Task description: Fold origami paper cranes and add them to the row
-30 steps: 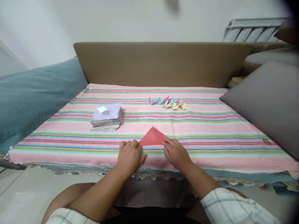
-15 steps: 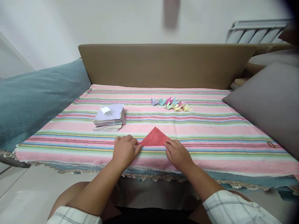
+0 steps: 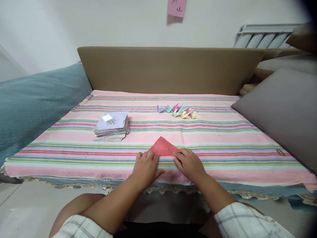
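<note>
One red paper triangle (image 3: 163, 147) lies on the striped cloth (image 3: 235, 137), left hand (image 3: 146, 168) half open, thumb spread, shifted inward from the corner tip onto its lower left, probably to firm the crease, right hand (image 3: 190, 164) still pinching the opposite corner.

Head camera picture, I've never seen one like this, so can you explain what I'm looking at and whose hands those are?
There's no machine here. A camera worn on a person's head looks forward and down, so the two bare hands belong to the wearer. Before them spreads a striped cloth. The left hand rests its fingers on the left end of a red paper folded into a triangle; the right hand has its fingers at the other end. Farther back on the left is a stack of paper with a white plug on top. Small folded paper figures sit farther back, right of the stack.
</note>
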`<move>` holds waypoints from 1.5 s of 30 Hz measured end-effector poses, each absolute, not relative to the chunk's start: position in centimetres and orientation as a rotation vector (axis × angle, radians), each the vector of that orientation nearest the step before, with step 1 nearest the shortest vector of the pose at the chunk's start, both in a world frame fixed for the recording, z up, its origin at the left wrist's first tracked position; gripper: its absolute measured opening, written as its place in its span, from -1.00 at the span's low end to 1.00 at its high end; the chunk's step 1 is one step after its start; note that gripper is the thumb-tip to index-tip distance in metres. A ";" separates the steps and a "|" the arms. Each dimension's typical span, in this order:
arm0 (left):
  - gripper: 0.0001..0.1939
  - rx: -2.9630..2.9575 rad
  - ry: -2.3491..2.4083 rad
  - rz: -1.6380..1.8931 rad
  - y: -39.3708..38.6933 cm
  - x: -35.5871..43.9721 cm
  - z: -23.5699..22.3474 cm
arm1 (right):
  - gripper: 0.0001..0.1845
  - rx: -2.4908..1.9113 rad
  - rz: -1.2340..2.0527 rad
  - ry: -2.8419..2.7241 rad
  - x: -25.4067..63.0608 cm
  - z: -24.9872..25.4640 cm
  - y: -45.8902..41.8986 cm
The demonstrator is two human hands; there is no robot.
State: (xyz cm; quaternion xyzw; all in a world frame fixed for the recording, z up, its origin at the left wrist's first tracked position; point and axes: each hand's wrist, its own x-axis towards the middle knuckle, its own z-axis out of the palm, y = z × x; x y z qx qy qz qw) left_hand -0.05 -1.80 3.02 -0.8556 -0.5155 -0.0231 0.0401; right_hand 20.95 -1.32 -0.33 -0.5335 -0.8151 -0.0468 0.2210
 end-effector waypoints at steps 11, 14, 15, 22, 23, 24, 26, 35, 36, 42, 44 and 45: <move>-0.69 -2.538 -1.739 0.006 -1.2 -3.7 5.0 | -0.78 -1.768 -0.052 -2.174 23.2 0.7 -0.8; -0.65 -2.508 -1.775 -0.020 -0.5 -3.7 5.1 | -0.77 -1.795 0.020 -2.135 23.6 0.6 -0.5; -0.65 -2.500 -1.791 -0.025 -0.2 -3.7 5.1 | -0.77 -1.788 0.049 -2.122 23.8 0.6 -0.4; -0.64 -2.528 -1.952 -0.300 1.2 -3.4 4.3 | -0.78 -1.749 0.253 -1.957 24.0 0.3 0.0; -0.61 -2.555 -1.968 -0.349 1.3 -3.3 4.1 | -0.74 -1.730 0.283 -1.945 24.0 0.2 0.1; -0.59 -2.578 -1.980 -0.387 1.4 -3.2 4.0 | -0.73 -1.709 0.311 -1.940 23.9 0.2 0.1; -0.66 -2.606 -1.998 -0.439 1.6 -3.0 3.9 | -0.76 -1.677 0.363 -1.935 23.9 0.1 0.2; -0.91 -2.606 -1.920 -0.592 2.3 -2.6 3.8 | -0.92 -1.484 0.430 -1.925 23.6 0.0 0.2; -0.88 -2.575 -1.909 -0.581 2.5 -2.4 3.6 | -0.92 -1.460 0.422 -1.931 23.6 0.0 0.2; -0.79 -2.565 -1.931 -0.549 3.3 -1.2 2.7 | -0.84 -1.426 0.347 -2.005 23.2 -0.3 -0.3; -0.78 -2.579 -2.004 -0.596 3.4 -1.2 2.7 | -0.81 -1.419 0.298 -2.049 23.2 -0.3 -0.6; -0.78 -2.573 -2.033 -0.605 3.4 -1.4 2.8 | -0.79 -1.410 0.261 -2.082 23.2 -0.3 -0.7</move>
